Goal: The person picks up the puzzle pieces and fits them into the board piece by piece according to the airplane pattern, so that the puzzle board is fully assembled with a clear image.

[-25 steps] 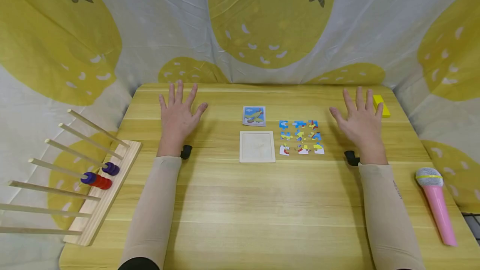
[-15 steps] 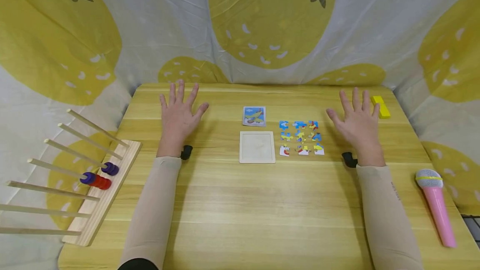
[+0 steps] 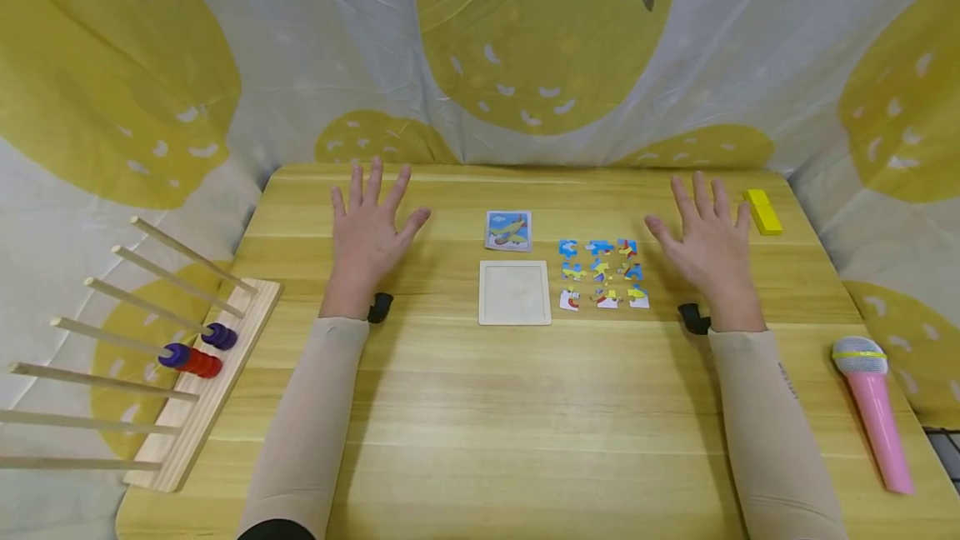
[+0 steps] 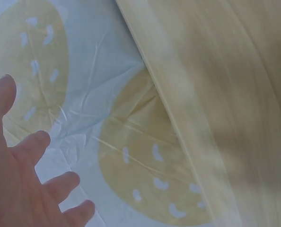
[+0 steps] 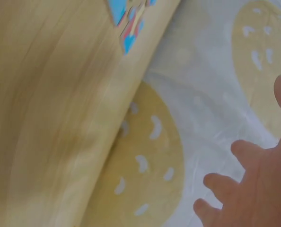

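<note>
My left hand (image 3: 367, 240) hovers over the left part of the table, fingers spread and holding nothing. On the other side my right hand (image 3: 708, 257), also spread and free of any object, is just right of several loose jigsaw pieces (image 3: 600, 272) laid out in rows. Between the hands lie a square wooden puzzle tray (image 3: 515, 293) with a raised border and, behind it, a small picture card (image 3: 508, 231) of a yellow plane. The left wrist view shows the fingers (image 4: 60, 184) apart; in the right wrist view a few pieces (image 5: 128, 28) show at the top.
A wooden rack (image 3: 217, 390) with upright pegs and purple and red beads stands at the left. At the right lies a pink toy microphone (image 3: 873, 415). Yellow blocks (image 3: 763, 212) lie near the far right corner. A patterned curtain (image 3: 360, 48) hangs behind the table.
Both hands have drifted inward: the left hand a little to the right, the right hand a little to the left. The puzzle pieces, tray and card have stayed in place.
</note>
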A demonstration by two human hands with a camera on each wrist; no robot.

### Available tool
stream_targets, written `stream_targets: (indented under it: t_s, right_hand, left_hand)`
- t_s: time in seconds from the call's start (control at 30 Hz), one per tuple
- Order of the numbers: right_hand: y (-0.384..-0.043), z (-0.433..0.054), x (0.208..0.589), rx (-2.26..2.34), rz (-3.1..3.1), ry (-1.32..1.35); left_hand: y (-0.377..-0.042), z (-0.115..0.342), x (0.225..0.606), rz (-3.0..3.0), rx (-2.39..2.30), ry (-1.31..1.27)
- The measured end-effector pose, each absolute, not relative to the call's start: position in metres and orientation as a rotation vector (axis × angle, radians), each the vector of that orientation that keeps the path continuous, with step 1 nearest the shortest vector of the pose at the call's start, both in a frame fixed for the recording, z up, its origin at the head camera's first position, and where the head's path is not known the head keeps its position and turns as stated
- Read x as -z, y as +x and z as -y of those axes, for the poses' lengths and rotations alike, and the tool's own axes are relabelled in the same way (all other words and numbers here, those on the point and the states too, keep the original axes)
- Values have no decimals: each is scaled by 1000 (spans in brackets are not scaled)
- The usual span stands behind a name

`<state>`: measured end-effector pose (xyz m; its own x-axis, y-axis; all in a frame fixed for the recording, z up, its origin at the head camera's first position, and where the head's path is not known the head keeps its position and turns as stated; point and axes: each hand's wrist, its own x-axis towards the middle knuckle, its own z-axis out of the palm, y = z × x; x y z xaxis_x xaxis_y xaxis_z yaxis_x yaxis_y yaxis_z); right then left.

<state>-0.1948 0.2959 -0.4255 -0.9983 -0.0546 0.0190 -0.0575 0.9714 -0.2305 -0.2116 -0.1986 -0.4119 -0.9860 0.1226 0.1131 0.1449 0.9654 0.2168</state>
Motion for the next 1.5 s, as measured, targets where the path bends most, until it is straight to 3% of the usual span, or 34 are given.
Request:
stream_targets:
  t_s: [0.27, 0.5, 0.87, 1.17, 1.5]
  right_hand:
    - [-197, -277, 422, -461, 3023, 161]
    - [-199, -253, 425, -608, 2930, 226]
    - [-206, -223, 428, -1458, 2847, 167]
    - [-216, -213, 445, -1700, 2894, -9]
    - [-218, -207, 461, -1547, 3037, -60]
  left_hand:
    - [-197, 188, 414, 3004, 502, -261]
    - [-189, 170, 421, 3027, 1035, -302]
    - [-183, 148, 445, 3025, 1626, -407]
    - [-169, 143, 454, 3250, 1730, -474]
    - [-162, 133, 453, 3463, 1292, -475]
